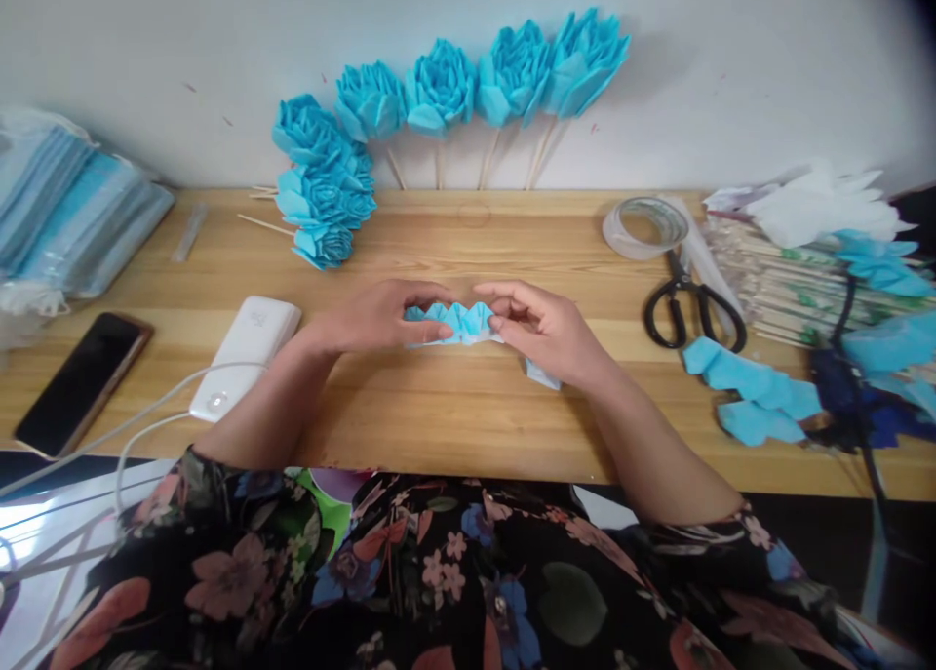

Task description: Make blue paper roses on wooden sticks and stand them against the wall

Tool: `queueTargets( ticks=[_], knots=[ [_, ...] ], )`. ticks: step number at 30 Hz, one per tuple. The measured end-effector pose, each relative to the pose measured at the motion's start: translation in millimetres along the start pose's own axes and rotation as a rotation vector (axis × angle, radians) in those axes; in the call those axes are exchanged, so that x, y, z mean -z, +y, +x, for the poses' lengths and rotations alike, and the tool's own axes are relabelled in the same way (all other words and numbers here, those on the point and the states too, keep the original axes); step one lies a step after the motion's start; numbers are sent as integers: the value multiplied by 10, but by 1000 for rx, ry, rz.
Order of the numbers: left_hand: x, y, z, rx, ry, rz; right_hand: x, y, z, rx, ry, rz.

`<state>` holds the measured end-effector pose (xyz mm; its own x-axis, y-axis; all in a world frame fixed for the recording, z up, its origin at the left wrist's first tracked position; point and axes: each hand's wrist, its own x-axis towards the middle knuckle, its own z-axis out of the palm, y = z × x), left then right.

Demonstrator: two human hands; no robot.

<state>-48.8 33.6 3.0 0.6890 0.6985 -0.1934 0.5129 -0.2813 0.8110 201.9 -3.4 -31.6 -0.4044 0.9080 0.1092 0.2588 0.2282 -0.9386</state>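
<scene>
A folded light-blue paper strip (459, 323) with a zigzag upper edge spans the gap between my hands, above the middle of the table. At its left end, my left hand (380, 317) pinches it, thumb in front and fingers behind. The other end is gripped between the thumb and fingers of my right hand (537, 327). Below my right hand a pale piece of the paper (542, 374) shows, partly hidden. Blue paper flowers on sticks (441, 87) lean on the wall behind, and more blue flowers (322, 197) lie piled to their left.
On the right lie a tape roll (647, 229), black-handled scissors (674, 317), blue paper pieces (760, 389) and a heap of wrapped sticks (760, 270). To the left are a white power bank (245, 358) with a cable, a phone (84, 382) and packed face masks (80, 202).
</scene>
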Motion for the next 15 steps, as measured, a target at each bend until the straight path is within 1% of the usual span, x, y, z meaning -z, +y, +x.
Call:
queueTargets(
  ticks=[2,5,7,10,15],
  knots=[
    [27,71,60,-16,-45,68,1,-17,0,3,7,-30],
    [21,127,145,-62,-56,90,2,-30,-1,-2,16,-45],
    [-14,135,190,-89,-46,46,7,-30,-1,-4,20,-46],
    [-80,111,224,-54,-25,-38,32,-34,-3,-20,26,-26],
    [-135,23,185,17,-22,-267,96,-52,-5,-54,40,183]
  ],
)
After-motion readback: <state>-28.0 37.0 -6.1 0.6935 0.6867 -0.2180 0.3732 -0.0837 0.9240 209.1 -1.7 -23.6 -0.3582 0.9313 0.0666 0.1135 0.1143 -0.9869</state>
